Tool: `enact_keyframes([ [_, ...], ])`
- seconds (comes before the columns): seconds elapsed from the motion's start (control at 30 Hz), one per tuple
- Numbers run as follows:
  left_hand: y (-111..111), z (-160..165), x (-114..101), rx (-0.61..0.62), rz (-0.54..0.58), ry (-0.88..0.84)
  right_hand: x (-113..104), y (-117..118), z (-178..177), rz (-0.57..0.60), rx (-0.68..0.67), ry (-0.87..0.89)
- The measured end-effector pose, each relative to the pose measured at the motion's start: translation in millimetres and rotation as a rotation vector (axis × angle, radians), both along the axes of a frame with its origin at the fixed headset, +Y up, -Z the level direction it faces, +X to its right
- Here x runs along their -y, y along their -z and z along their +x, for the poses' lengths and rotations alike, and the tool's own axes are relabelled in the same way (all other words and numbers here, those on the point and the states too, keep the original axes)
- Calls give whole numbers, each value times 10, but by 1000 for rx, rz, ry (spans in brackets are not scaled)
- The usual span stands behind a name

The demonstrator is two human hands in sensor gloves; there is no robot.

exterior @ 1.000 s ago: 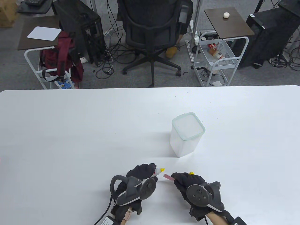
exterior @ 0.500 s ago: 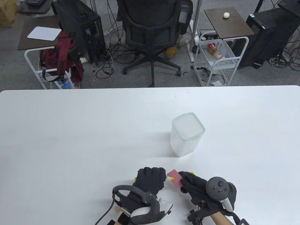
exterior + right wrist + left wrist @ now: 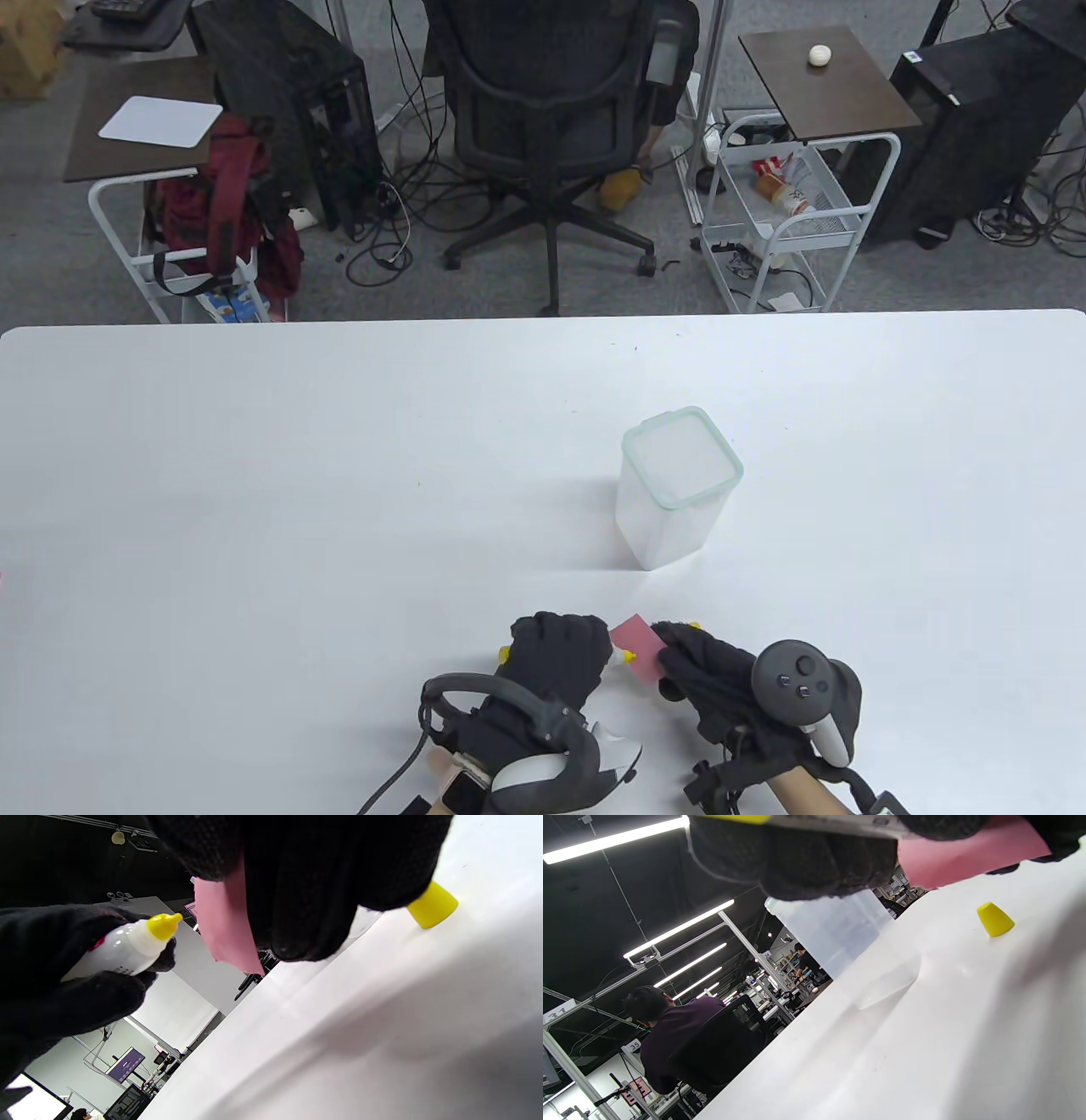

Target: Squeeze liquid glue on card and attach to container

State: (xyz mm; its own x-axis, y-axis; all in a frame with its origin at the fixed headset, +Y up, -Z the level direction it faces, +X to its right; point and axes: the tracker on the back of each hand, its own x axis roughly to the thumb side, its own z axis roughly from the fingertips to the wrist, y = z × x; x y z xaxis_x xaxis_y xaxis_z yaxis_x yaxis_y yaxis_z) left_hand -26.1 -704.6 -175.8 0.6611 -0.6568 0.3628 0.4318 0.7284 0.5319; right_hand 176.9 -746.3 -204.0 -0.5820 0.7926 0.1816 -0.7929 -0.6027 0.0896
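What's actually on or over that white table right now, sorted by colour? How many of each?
Pink: 1, the card held by the right hand.
Yellow: 1, the loose cap lying on the table.
White with yellow nozzle: 1, the glue bottle gripped by the left hand.
Clear: 1, the container.
Total: 4

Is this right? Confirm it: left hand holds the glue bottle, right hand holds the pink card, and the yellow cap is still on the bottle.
Not quite. The yellow cap stands on the table, off the glue bottle, as the left wrist view shows. The rest holds.
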Motion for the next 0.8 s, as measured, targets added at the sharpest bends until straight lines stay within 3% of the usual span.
enact_keyframes([
  [0.8, 27, -47, 12, -20, -3, -6, 25, 1, -84, -22, -32, 26],
])
